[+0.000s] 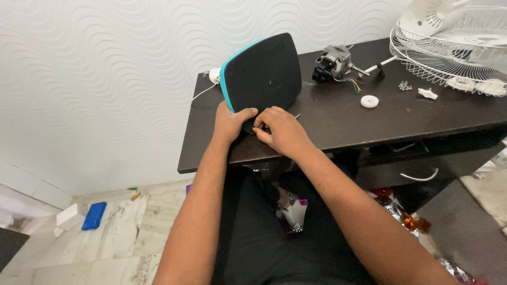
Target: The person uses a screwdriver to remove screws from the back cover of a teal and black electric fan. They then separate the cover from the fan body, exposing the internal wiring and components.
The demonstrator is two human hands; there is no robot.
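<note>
A black rounded panel with a teal edge [262, 71] stands tilted on the dark wooden table [343, 124], its flat black face toward me. My left hand [231, 122] grips its lower left corner, thumb on the face. My right hand [280, 131] is closed at the panel's bottom edge, fingers pinched on something small that I cannot make out. A thin metal tip shows just right of those fingers.
A small electric motor with coloured wires [335, 62], a white round cap [369, 101], a few screws [405, 85] and a white wire fan guard [454, 55] lie on the table's right half. On the floor lie a blue block [94, 215] and shiny wrappers [396, 208].
</note>
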